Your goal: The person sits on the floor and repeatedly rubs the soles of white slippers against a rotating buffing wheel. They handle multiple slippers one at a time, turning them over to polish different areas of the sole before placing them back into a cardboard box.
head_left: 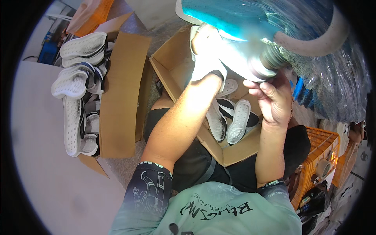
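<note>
My left hand [203, 41] reaches up under a lit machine, with a white covering, perhaps a glove, around its wrist. Glare and the machine hide its fingers. Beside it, a pale shape [239, 58] is washed out by the light, so its kind cannot be made out. My right hand [276, 98] is raised below a ribbed, round metal fitting [272, 58], thumb and fingers curled together at the bright edge. What they pinch is lost in the glare. Below my hands, an open cardboard box [211, 147] holds several white shoe soles [239, 121] with black parts.
The teal machine body [219, 17], wrapped in clear plastic, overhangs at upper right with a thick curved pipe [319, 41]. Left stands another cardboard box [119, 94] with several white soles [72, 82] along it. An orange crate [319, 156] stands at right, beside my knee.
</note>
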A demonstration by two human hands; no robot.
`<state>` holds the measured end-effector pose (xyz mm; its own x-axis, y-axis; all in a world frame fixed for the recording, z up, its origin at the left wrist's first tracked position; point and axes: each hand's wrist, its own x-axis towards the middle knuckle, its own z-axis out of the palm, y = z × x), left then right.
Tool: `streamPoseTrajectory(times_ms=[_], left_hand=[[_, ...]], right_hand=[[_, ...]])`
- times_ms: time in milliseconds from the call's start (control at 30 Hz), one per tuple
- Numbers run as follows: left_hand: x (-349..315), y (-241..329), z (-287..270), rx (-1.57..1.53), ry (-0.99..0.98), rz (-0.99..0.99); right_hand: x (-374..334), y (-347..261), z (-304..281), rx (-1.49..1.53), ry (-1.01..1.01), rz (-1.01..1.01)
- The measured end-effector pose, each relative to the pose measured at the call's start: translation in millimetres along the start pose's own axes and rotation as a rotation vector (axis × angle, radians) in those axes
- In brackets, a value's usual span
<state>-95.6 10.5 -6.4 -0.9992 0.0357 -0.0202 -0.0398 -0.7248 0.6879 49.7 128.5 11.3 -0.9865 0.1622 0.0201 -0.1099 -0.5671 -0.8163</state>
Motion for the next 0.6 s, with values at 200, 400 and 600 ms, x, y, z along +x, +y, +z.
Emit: streamPoseTrajectory(times_ms=[200,400,600], left_hand=[[2,13,3,-0.235,0.117,-0.207],[-38,13,7,0.523,-0.048,0.219],[-102,-2,-32,0.316,-0.15,0.102]], right_hand=[[1,5,13,-0.035,-0.016,-0.06],[-45,-5,31,-0.217,0.088,-0.114],[-118,-11,49,-0.249,0.209,-0.083]])
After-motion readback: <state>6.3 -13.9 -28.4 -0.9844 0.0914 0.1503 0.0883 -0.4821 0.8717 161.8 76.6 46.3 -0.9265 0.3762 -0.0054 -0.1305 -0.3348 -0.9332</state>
